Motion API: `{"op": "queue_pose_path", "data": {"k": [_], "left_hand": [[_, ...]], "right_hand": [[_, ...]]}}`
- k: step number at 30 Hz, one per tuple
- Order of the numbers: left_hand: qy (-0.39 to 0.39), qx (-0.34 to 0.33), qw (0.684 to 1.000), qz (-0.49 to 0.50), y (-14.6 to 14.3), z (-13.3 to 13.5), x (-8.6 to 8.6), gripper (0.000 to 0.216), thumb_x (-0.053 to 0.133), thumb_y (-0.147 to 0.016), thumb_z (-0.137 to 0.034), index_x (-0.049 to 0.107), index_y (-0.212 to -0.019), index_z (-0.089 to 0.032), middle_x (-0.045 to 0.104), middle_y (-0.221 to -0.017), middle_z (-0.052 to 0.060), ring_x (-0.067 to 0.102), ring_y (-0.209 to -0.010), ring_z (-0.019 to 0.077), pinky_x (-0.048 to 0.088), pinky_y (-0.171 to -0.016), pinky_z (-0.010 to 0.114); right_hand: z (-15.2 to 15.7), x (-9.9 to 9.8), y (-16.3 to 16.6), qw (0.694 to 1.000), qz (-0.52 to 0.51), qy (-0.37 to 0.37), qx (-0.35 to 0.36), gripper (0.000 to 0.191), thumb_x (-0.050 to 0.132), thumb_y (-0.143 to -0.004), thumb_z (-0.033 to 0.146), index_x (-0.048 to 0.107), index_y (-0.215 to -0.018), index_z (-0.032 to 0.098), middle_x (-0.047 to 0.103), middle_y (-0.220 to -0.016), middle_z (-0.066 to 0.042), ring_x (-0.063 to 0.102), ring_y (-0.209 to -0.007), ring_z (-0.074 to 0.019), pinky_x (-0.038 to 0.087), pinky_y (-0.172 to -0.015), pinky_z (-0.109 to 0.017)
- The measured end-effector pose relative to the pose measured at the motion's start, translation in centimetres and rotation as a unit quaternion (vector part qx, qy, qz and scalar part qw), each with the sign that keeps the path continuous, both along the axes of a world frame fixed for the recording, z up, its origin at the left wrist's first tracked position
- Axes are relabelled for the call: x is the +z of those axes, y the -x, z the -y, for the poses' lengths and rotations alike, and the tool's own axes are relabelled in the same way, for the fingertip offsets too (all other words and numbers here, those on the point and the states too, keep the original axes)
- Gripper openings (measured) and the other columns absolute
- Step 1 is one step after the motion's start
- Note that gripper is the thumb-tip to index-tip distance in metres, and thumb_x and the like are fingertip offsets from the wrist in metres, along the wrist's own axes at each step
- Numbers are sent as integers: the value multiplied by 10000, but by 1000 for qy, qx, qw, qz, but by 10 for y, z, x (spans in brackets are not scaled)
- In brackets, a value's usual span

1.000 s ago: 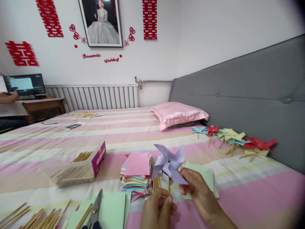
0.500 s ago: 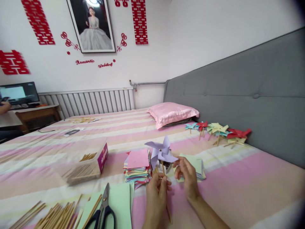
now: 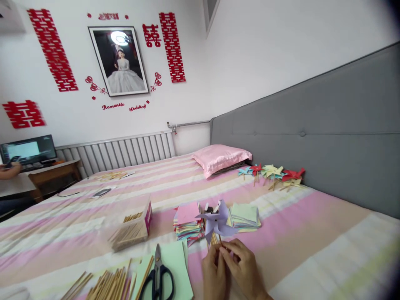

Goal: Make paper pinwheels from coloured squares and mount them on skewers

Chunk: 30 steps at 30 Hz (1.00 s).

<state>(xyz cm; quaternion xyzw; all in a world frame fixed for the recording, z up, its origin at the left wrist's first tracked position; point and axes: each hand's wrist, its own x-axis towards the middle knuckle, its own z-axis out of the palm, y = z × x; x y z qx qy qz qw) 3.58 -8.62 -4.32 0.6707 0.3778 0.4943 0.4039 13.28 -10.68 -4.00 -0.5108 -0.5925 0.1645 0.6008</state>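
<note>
A purple paper pinwheel [image 3: 216, 223] on a thin wooden stick stands upright in front of me. My left hand [image 3: 215, 266] pinches the stick just below the blades. Close beside it, my right hand [image 3: 242, 266] has its thumb and forefinger closed on the same stick; the lower stick is hidden by the hands. Behind the pinwheel lie a stack of coloured paper squares [image 3: 188, 216], pink on top, and a second stack of pale green squares [image 3: 245, 216]. A small dark and white item between the stacks is partly covered.
Dark-handled scissors [image 3: 158, 271] lie on green paper sheets [image 3: 178, 266], beside loose wooden sticks [image 3: 109, 283]. A clear box [image 3: 133, 229] holds more sticks. Finished pinwheels [image 3: 271, 171] rest by the grey headboard [image 3: 337, 154], near a pink pillow [image 3: 221, 158]. A person's arm [image 3: 11, 171] shows far left.
My right hand has come in from beside the pinwheel and closed on its stick. The pinwheel has moved lower and its blades have turned. The view has tilted up.
</note>
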Motion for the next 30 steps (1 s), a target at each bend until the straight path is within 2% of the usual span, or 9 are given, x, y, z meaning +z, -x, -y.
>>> {"op": "queue_pose_path", "data": {"k": [3,8,12,17,22,30], "left_hand": [[-18,2,1000,-22,0,-1,-2,230,389,-855,-261,593,-836,-155,654,-749,59,608,-703,193,467,-638,277],[-59,66,994,-64,0,-2,0,209,435,-823,-247,618,-788,-153,597,-872,102,567,-821,213,437,-728,305],[-54,106,986,-117,1,-2,-1,207,481,-783,-261,633,-705,-143,572,-709,82,544,-649,206,414,-611,304],[-35,113,979,-168,0,0,-4,238,460,-777,-246,665,-717,-142,648,-675,104,562,-622,221,381,-594,308],[-20,112,977,-182,2,0,-8,273,425,-795,-262,665,-731,-148,688,-706,111,595,-641,225,383,-583,289],[-18,104,979,-176,5,0,-8,288,408,-801,-252,662,-716,-146,699,-698,114,608,-638,225,383,-570,280]], "right_hand": [[-1,-1,3,1000,-7,-1,-21,219,489,-833,293,677,-825,181,620,-754,-80,592,-686,-208,470,-618,-283],[-9,-7,5,999,-4,-3,-51,242,489,-821,328,671,-790,172,633,-704,-77,593,-646,-215,460,-605,-288],[-11,-9,3,997,-6,15,-70,259,476,-822,348,655,-788,164,663,-691,-80,604,-617,-214,458,-567,-267],[-12,-10,2,996,5,42,-78,256,474,-815,366,643,-772,179,657,-620,-53,595,-546,-199,440,-507,-247],[-16,-15,4,994,22,51,-92,263,492,-784,378,627,-660,190,590,-491,-16,538,-451,-177,394,-451,-244],[-19,-20,5,993,53,55,-86,223,490,-762,319,598,-620,186,606,-514,-11,531,-459,-166,384,-473,-238]]}}
